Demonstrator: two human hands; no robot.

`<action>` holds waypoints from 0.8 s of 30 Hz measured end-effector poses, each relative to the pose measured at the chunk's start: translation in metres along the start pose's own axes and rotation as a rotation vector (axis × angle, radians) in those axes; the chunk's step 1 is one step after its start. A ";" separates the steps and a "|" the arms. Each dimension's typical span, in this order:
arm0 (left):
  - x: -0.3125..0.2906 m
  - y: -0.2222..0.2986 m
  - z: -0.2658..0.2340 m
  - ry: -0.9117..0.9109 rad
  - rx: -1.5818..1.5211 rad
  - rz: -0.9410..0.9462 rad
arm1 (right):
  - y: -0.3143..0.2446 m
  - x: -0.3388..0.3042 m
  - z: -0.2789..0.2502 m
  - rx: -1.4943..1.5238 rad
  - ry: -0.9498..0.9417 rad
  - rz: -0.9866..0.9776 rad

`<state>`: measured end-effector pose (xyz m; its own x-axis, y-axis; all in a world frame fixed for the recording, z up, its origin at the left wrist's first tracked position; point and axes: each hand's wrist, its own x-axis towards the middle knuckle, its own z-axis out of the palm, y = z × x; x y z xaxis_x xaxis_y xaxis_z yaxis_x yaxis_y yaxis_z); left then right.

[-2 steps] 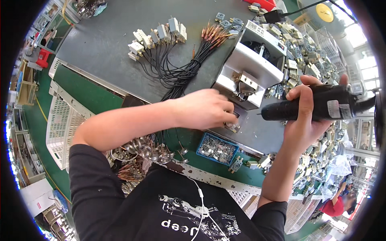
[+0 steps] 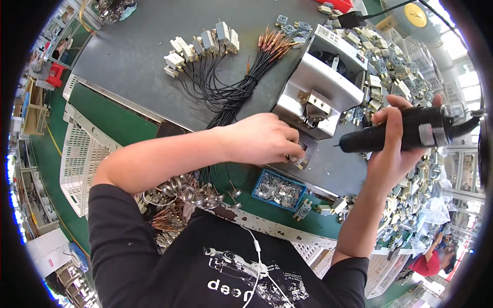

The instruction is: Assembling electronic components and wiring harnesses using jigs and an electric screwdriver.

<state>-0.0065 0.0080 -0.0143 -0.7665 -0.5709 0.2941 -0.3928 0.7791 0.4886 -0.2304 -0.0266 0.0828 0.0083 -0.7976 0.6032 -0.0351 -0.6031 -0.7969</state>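
Observation:
My right hand (image 2: 394, 154) is wrapped round a black electric screwdriver (image 2: 365, 139), held level above the right side of the bench with its thin bit pointing left. Just in front of the metal machine (image 2: 321, 105), my left hand (image 2: 264, 138) is bent down with its fingers closed at a small metal-and-pale part (image 2: 298, 161) on the bench. The fingers cover most of that part, so its kind does not show. Left of the machine lies a bundle of black cables (image 2: 226, 97) with copper-coloured tips and white and grey switch-like blocks (image 2: 205, 43) on their ends.
A blue tray (image 2: 279, 189) of small metal pieces sits by the bench's near edge. Many loose blocks (image 2: 380, 82) are heaped along the right. Coiled metal-ended parts (image 2: 190, 192) lie below my left forearm. A white plastic basket (image 2: 82, 159) stands at left.
My right hand has moved slightly right with the screwdriver, away from my left hand. My left hand stays almost where it was.

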 end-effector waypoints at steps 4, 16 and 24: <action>0.004 0.002 -0.005 -0.021 0.066 0.003 | 0.013 0.012 -0.007 -0.217 0.084 -0.048; -0.077 -0.065 -0.109 0.539 0.838 -0.527 | 0.065 -0.061 -0.137 -1.378 -0.670 0.054; -0.051 0.001 -0.067 -0.069 0.453 -0.328 | 0.057 -0.070 -0.136 -1.331 -0.607 0.215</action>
<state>0.0660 0.0204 0.0269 -0.5926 -0.7958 0.1247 -0.7836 0.6054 0.1396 -0.3684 -0.0033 -0.0003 0.2799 -0.9541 0.1066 -0.9569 -0.2862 -0.0488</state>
